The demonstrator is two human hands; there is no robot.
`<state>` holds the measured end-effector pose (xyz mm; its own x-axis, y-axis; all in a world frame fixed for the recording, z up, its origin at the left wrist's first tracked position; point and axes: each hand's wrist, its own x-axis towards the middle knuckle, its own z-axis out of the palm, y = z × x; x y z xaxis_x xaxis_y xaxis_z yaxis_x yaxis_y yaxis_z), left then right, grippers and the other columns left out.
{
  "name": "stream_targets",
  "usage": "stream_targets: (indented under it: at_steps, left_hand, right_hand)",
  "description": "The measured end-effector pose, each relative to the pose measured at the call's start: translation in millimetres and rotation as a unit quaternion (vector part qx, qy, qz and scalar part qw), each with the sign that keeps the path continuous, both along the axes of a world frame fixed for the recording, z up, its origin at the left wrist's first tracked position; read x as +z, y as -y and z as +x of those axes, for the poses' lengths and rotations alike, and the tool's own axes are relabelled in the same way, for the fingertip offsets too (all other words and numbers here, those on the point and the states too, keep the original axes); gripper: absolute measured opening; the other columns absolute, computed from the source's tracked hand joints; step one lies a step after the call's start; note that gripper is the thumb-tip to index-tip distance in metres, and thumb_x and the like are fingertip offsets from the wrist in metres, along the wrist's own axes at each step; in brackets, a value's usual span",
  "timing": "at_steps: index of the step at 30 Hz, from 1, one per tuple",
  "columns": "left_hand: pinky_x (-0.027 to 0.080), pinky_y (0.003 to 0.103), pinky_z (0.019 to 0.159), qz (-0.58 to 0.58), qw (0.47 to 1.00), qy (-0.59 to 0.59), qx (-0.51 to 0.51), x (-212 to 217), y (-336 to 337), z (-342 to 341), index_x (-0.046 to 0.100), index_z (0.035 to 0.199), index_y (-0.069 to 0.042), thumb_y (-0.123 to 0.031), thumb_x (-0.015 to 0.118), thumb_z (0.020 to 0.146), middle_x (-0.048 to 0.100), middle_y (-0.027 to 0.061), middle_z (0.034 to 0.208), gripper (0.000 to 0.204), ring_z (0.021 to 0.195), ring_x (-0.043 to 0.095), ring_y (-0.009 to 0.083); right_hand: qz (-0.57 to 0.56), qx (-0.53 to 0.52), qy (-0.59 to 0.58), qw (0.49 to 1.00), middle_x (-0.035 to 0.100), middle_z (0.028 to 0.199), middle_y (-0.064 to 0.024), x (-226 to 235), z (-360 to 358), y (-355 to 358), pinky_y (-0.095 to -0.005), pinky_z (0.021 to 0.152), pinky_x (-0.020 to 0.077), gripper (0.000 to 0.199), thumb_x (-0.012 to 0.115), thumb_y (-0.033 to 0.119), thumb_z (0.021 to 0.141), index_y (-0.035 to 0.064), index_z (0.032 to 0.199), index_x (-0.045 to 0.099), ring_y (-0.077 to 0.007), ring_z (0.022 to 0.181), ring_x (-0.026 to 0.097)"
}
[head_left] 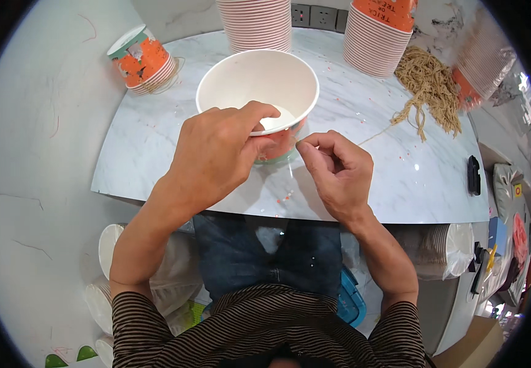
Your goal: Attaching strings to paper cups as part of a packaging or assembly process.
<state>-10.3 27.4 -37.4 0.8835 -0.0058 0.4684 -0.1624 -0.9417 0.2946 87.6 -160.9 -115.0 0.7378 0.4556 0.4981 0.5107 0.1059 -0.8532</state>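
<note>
A white paper bucket [257, 76] with an orange and green outside stands tilted toward me on the marble-look table. My left hand [216, 144] grips its near rim, with the index finger inside and the thumb against the outer wall. Close to the right of that wall, my right hand [337, 165] is closed in a pinch. A thin strand of twine [375, 135] runs from behind this hand to a tangled bundle of tan twine [428, 86] at the far right. The strand's end at my fingertips is too small to make out clearly.
Tall stacks of paper buckets [256, 24] [377, 43] stand at the back; a shorter stack [143, 61] with twine loops leans at far left. Orange paper bits [285, 197] dot the table [424, 196]. A black object [474, 175] lies near the right edge. Wrapped bucket stacks [446, 245] sit below.
</note>
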Motion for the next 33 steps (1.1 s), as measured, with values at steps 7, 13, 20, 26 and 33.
stream_targets:
  at_steps: [7, 13, 20, 26, 33]
  left_hand:
    - [0.06, 0.036, 0.072, -0.062, 0.997, -0.036, -0.003, 4, 9, 0, 0.069, 0.122, -0.007, -0.006, 0.08, 0.087, 0.077, 0.0124, 0.089, 0.036, 0.082, 0.077, 0.0284]
    - [0.061, 0.035, 0.073, -0.074, 0.996, -0.045, -0.005, 5, 10, 1, 0.068, 0.123, -0.006, -0.006, 0.08, 0.088, 0.078, 0.0123, 0.089, 0.037, 0.081, 0.077, 0.0271]
    - [0.061, 0.035, 0.075, -0.07, 0.997, -0.044, -0.006, 3, 12, 1, 0.068, 0.124, -0.006, -0.005, 0.079, 0.088, 0.078, 0.0123, 0.089, 0.038, 0.082, 0.077, 0.0274]
    - [0.061, 0.036, 0.076, -0.074, 0.996, -0.053, -0.013, 3, 11, -1, 0.066, 0.128, -0.007, -0.006, 0.08, 0.088, 0.078, 0.0127, 0.091, 0.042, 0.084, 0.077, 0.029]
    - [0.059, 0.038, 0.077, -0.06, 0.997, -0.04, -0.039, 11, 7, 0, 0.062, 0.135, -0.008, -0.007, 0.065, 0.1, 0.076, 0.0148, 0.091, 0.035, 0.086, 0.076, 0.0355]
  right_hand:
    - [0.019, -0.059, 0.089, 0.994, 0.054, 0.063, -0.0013, 5, 1, -8, -0.0267, 0.05, 0.0326, 0.008, 0.079, 0.001, 0.085, 0.0026, 0.093, 0.075, -0.008, 0.051, 0.04]
    - [0.005, -0.052, 0.104, 0.993, 0.054, 0.067, 0.0033, 8, 2, -7, -0.0237, 0.051, 0.029, 0.003, 0.077, -0.001, 0.088, -0.0005, 0.091, 0.075, -0.003, 0.057, 0.037]
    - [0.004, -0.05, 0.1, 0.994, 0.054, 0.067, 0.0025, 11, 3, -8, -0.0239, 0.052, 0.0305, 0.003, 0.077, 0.001, 0.088, -0.0008, 0.091, 0.075, -0.0038, 0.057, 0.038]
    - [-0.013, -0.056, 0.111, 0.992, 0.055, 0.063, -0.0037, 13, 5, -9, -0.0286, 0.051, 0.0375, 0.005, 0.077, 0.003, 0.085, 0.0022, 0.089, 0.074, -0.0097, 0.052, 0.046]
    - [-0.026, -0.028, 0.066, 0.997, 0.063, 0.071, 0.0031, 15, 6, -5, -0.0222, 0.054, 0.0346, 0.005, 0.076, 0.003, 0.093, -0.0013, 0.095, 0.077, -0.0018, 0.061, 0.045]
